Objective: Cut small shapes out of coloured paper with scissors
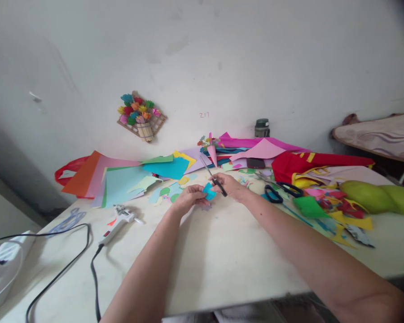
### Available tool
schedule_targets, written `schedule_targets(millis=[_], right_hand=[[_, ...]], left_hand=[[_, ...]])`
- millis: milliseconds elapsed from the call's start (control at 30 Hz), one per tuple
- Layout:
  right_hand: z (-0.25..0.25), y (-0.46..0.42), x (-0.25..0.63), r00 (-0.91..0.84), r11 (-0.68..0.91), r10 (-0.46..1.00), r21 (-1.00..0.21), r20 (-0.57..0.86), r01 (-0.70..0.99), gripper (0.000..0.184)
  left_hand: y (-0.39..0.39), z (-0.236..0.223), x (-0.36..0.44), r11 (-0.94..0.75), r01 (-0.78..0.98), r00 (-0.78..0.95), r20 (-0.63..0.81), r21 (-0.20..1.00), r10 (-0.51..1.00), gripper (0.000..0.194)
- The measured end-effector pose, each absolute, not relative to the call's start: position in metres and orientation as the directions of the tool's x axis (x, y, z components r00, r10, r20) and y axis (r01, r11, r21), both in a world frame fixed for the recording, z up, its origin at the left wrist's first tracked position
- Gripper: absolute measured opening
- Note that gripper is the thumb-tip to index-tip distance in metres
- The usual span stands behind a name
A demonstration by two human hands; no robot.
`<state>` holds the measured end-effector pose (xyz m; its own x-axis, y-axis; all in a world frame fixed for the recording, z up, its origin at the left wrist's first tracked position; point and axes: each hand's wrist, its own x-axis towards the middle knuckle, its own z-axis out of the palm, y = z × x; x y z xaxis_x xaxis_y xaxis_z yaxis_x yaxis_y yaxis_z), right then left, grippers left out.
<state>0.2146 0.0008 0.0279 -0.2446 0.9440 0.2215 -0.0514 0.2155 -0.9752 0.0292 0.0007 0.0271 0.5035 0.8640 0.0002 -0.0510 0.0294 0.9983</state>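
Over the middle of the table, my left hand (191,199) pinches a small piece of blue paper (209,191) between thumb and fingers. Just to its right, my right hand (229,186) is closed around a pair of scissors (217,181) with black handles. The blades point up and away to the left, apart from the blue paper's cut edge as far as I can tell. My right fingers are close to the paper's right side; whether they touch it I cannot tell. A small purple paper shape (206,207) lies below my left fingertips.
A hot glue gun (116,226) with a black cord lies left, near a white power strip (6,264). Coloured paper sheets (124,181) line the back. Larger scissors (283,188), paper scraps (311,208) and a red cloth (299,166) lie right. A pink paper cone (212,154) stands behind my hands.
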Motion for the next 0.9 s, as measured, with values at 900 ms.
schedule_targets(millis=[900], right_hand=[[0.024,-0.002,0.217,-0.399,0.163,0.912,-0.975,0.091,0.150,0.034]], left_hand=[[0.015,0.023,0.020,-0.081,-0.387,0.136,0.144,0.918,0.980,0.032]])
